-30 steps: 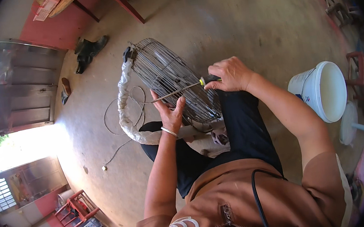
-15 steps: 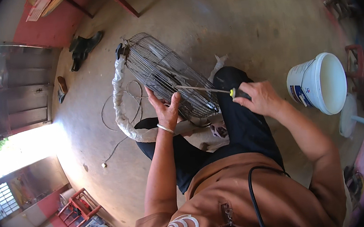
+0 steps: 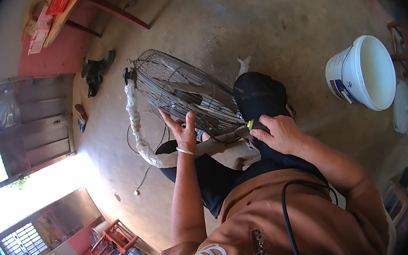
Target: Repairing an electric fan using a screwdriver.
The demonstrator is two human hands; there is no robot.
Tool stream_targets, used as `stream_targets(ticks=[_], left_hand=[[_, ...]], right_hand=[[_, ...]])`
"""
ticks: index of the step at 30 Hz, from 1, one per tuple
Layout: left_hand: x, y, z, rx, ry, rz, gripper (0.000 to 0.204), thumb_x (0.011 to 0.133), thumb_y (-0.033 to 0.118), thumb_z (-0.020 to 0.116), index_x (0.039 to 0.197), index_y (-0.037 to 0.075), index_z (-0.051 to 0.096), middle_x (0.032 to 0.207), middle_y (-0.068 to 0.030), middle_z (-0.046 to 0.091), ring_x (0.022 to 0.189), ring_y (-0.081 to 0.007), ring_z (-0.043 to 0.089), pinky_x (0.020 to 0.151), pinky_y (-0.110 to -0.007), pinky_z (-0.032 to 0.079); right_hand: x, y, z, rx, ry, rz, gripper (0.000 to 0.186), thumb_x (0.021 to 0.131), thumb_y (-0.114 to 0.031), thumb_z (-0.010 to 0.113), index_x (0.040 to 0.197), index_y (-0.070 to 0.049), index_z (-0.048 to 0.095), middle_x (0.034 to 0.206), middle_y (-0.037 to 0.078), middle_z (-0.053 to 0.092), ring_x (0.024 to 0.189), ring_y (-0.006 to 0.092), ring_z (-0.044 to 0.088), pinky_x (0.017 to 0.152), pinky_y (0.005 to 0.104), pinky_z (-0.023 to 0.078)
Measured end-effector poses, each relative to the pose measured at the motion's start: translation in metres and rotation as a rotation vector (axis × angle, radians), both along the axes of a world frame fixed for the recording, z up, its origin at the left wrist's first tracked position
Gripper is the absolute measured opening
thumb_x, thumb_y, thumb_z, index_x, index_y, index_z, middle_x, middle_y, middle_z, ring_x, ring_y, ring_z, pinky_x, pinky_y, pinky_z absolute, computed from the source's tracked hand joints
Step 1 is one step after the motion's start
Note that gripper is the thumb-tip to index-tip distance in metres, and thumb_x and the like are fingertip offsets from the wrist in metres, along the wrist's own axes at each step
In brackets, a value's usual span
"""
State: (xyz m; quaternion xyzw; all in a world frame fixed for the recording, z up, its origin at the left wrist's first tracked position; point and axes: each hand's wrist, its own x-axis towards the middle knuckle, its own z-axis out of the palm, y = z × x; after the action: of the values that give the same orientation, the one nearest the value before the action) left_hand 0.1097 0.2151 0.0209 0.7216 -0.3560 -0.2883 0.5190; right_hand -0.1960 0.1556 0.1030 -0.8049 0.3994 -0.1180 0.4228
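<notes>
Concrete floor behind, left hand [image 3: 183, 132] spread on fan cage [image 3: 185, 97]; right hand [image 3: 278, 134] clamps half-hidden tool [image 3: 254, 125].

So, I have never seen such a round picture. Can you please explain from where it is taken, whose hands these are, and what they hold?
The camera sits on a person's head and looks down, so the wide lens bends the picture into a circle. The two bare arms coming from the lower edge are that person's own. The left hand rests open against a wire fan cage that leans on the person's knees. The right hand is closed around a small tool with a yellow tip, beside the cage; what tool it is I cannot tell. On the concrete floor stand a white bucket to the right and dark shoes farther away. A thin cable lies under the cage.
</notes>
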Motion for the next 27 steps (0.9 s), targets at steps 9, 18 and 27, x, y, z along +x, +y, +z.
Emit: stream_targets(ticks=[9,18,27], left_hand=[[0.002,0.001,-0.002,-0.058,-0.009,-0.016,0.106,0.081,0.04,0.074,0.152,0.006,0.003,0.152,-0.0172,0.023,0.125,-0.0269,0.041,0.093,-0.037,0.041],[0.002,0.002,-0.004,-0.025,0.009,-0.01,0.105,0.082,0.039,0.073,0.153,0.007,0.002,0.151,-0.0172,0.023,0.122,-0.0266,0.043,0.093,-0.037,0.041],[0.004,0.004,-0.001,-0.006,-0.065,-0.071,0.095,0.092,0.028,0.065,0.153,0.015,-0.006,0.14,-0.0194,0.041,0.121,-0.0267,0.048,0.102,-0.037,0.037]], right_hand=[[0.001,0.015,0.016,0.005,-0.029,-0.113,0.042,0.091,-0.043,0.057,0.075,-0.004,0.053,0.06,0.02,0.058,0.06,0.0411,0.059,0.055,0.0485,0.046],[0.017,0.017,0.007,0.259,-0.108,-0.068,0.048,0.092,-0.046,0.057,0.076,-0.001,0.056,0.061,0.021,0.054,0.059,0.0405,0.057,0.053,0.0423,0.043],[0.022,0.023,0.004,0.237,-0.105,-0.098,0.045,0.092,-0.046,0.056,0.077,-0.003,0.058,0.062,0.021,0.059,0.063,0.0413,0.061,0.056,0.0481,0.047]])
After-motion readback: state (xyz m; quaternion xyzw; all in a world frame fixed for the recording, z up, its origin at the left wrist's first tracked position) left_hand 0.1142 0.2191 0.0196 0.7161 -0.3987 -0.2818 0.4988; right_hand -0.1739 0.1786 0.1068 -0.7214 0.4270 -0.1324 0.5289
